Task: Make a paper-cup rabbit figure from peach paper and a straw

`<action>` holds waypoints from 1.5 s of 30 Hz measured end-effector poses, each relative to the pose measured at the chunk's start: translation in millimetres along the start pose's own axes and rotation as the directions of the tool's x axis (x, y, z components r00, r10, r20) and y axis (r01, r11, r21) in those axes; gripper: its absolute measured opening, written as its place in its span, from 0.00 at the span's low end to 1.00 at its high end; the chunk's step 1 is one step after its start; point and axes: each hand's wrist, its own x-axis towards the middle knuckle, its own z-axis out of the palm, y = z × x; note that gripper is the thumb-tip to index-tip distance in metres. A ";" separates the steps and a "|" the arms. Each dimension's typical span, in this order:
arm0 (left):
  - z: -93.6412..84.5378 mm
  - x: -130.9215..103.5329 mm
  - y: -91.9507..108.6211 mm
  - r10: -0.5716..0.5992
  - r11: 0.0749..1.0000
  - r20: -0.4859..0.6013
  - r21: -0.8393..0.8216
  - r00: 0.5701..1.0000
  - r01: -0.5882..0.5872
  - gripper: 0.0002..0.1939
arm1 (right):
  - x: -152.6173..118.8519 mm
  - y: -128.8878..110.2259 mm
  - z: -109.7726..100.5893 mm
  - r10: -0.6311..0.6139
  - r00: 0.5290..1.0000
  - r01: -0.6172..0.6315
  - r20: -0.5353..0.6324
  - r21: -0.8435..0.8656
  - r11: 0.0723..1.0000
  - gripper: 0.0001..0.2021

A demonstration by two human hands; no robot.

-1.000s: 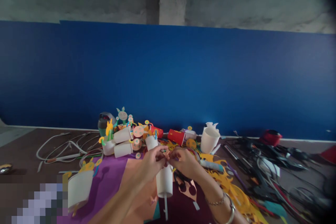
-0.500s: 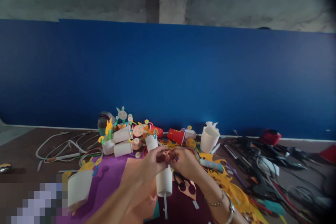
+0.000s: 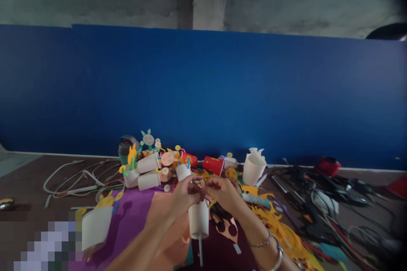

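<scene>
A white paper cup point(image 3: 199, 222) is upside down at the centre front, with a pale straw point(image 3: 200, 252) sticking out of its narrow end toward me. Over the cup's far end, my left hand point(image 3: 187, 192) and my right hand point(image 3: 221, 190) meet, fingers pinched together. A small pinkish paper piece shows between the fingertips; its shape is mostly hidden. Dark scissors point(image 3: 218, 216) lie by my right wrist, near a peach paper scrap point(image 3: 229, 229) with round holes. Under my hands are purple paper point(image 3: 133, 211) and peach paper point(image 3: 160, 211).
White cups point(image 3: 149, 181) with paper figures cluster at the back left, beside red cups point(image 3: 213, 165). A white bin point(image 3: 253, 168) holds scraps. Yellow cut paper point(image 3: 286, 235) and black cables spread right. White cables point(image 3: 63, 178) lie left; another decorated cup point(image 3: 96, 228) is front left.
My right hand's fingers have straightened somewhat and shifted slightly at the fingertips. My left hand stays almost in place, and the cup has barely moved.
</scene>
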 end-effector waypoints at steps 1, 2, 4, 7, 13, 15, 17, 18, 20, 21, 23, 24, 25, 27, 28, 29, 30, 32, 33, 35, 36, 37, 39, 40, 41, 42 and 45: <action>0.4 -0.2 1.0 0.004 1.000 -0.024 0.025 1.000 -0.004 0.17 | 0.3 -0.9 -0.1 0.044 0.999 -0.044 -0.026 0.028 0.999 0.09; 0.7 -0.4 1.8 0.016 0.997 -0.049 0.074 0.999 -0.012 0.13 | 0.5 -1.5 -0.3 0.083 0.995 -0.080 -0.051 0.057 0.995 0.10; 1.3 -1.5 3.3 0.064 0.973 -0.095 0.225 0.993 -0.041 0.07 | 1.1 -1.7 -1.3 0.125 0.988 -0.116 -0.091 0.104 0.988 0.12; 3.0 -6.6 6.6 0.242 0.862 -0.144 0.486 0.960 -0.144 0.07 | 1.8 -0.9 -3.2 0.121 0.986 -0.107 -0.112 0.121 0.987 0.13; 7.3 -23.4 15.0 0.555 0.356 0.079 0.877 0.828 -0.322 0.07 | 1.4 1.3 -0.9 0.125 0.980 -0.112 -0.153 0.093 0.989 0.12; 8.6 -26.6 14.8 0.560 0.271 0.118 0.909 0.820 -0.316 0.08 | 0.4 2.0 2.9 0.126 0.976 -0.107 -0.179 0.109 0.988 0.12; 9.6 -28.0 13.0 0.560 0.239 0.127 0.921 0.818 -0.306 0.08 | -0.6 2.2 7.1 0.109 0.978 -0.083 -0.177 0.146 0.986 0.12; 10.0 -28.3 11.9 0.564 0.234 0.123 0.925 0.817 -0.300 0.07 | -1.0 2.0 8.9 0.099 0.981 -0.071 -0.164 0.168 0.983 0.12; 10.3 -28.4 10.2 0.568 0.239 0.106 0.928 0.816 -0.287 0.06 | -1.4 1.3 11.3 0.082 0.986 -0.053 -0.145 0.196 0.979 0.12; 10.3 -28.2 9.8 0.570 0.247 0.093 0.928 0.816 -0.279 0.06 | -1.4 0.7 11.9 0.080 0.986 -0.049 -0.146 0.201 0.978 0.12; 10.5 -27.3 9.7 0.573 0.280 0.059 0.923 0.818 -0.263 0.06 | -1.0 -1.0 11.9 0.089 0.984 -0.055 -0.157 0.204 0.977 0.12; 10.8 -26.3 9.7 0.568 0.307 0.036 0.918 0.822 -0.252 0.06 | -0.8 -2.2 11.5 0.099 0.982 -0.064 -0.163 0.207 0.976 0.13; 11.1 -24.9 9.6 0.560 0.342 0.007 0.909 0.829 -0.239 0.07 | -0.7 -3.6 11.0 0.111 0.980 -0.075 -0.164 0.212 0.974 0.13; 12.0 -20.7 8.2 0.545 0.435 -0.056 0.872 0.837 -0.225 0.08 | -0.7 -6.5 10.2 0.135 0.978 -0.097 -0.160 0.228 0.969 0.13; 12.4 -18.2 7.0 0.534 0.494 -0.092 0.841 0.840 -0.222 0.09 | -0.8 -7.6 10.2 0.144 0.977 -0.103 -0.159 0.241 0.965 0.12; 12.8 -15.6 5.4 0.524 0.557 -0.125 0.799 0.843 -0.228 0.10 | -1.0 -8.1 10.4 0.152 0.976 -0.108 -0.155 0.263 0.959 0.12; 13.1 -13.2 3.8 0.498 0.625 -0.155 0.746 0.853 -0.229 0.12 | -1.2 -7.9 10.9 0.163 0.975 -0.113 -0.149 0.299 0.947 0.11; 13.4 -9.8 0.7 0.422 0.756 -0.208 0.618 0.882 -0.216 0.14 | -1.6 -5.1 12.5 0.197 0.974 -0.137 -0.116 0.392 0.910 0.09; 13.5 -8.8 -0.6 0.379 0.809 -0.227 0.552 0.897 -0.202 0.14 | -1.7 -2.9 13.4 0.217 0.971 -0.155 -0.098 0.434 0.888 0.09; 13.7 -7.9 -3.0 0.325 0.875 -0.254 0.447 0.911 -0.187 0.14 | -1.9 1.6 14.9 0.258 0.963 -0.190 -0.073 0.492 0.849 0.08; 13.7 -7.8 -4.1 0.313 0.892 -0.266 0.413 0.912 -0.186 0.14 | -1.9 3.3 15.3 0.271 0.960 -0.201 -0.065 0.511 0.836 0.08; 13.7 -7.6 -5.2 0.307 0.902 -0.271 0.390 0.912 -0.188 0.14 | -1.9 4.3 15.6 0.284 0.957 -0.212 -0.058 0.528 0.822 0.08; 13.8 -7.1 -7.2 0.302 0.911 -0.272 0.363 0.914 -0.194 0.15 | -2.1 4.0 16.0 0.306 0.951 -0.230 -0.046 0.559 0.797 0.07; 13.8 -6.9 -8.0 0.301 0.915 -0.269 0.352 0.915 -0.197 0.15 | -2.2 2.9 16.2 0.316 0.948 -0.235 -0.046 0.570 0.787 0.07; 14.0 -6.7 -8.5 0.300 0.917 -0.265 0.343 0.916 -0.201 0.15 | -2.4 1.5 16.5 0.325 0.945 -0.238 -0.049 0.579 0.780 0.07; 14.3 -6.7 -8.8 0.303 0.919 -0.263 0.336 0.916 -0.207 0.15 | -2.7 -0.1 17.0 0.331 0.942 -0.238 -0.056 0.584 0.776 0.07; 15.3 -7.7 -8.6 0.320 0.916 -0.277 0.336 0.906 -0.221 0.13 | -3.0 -2.8 18.6 0.340 0.937 -0.227 -0.084 0.594 0.772 0.07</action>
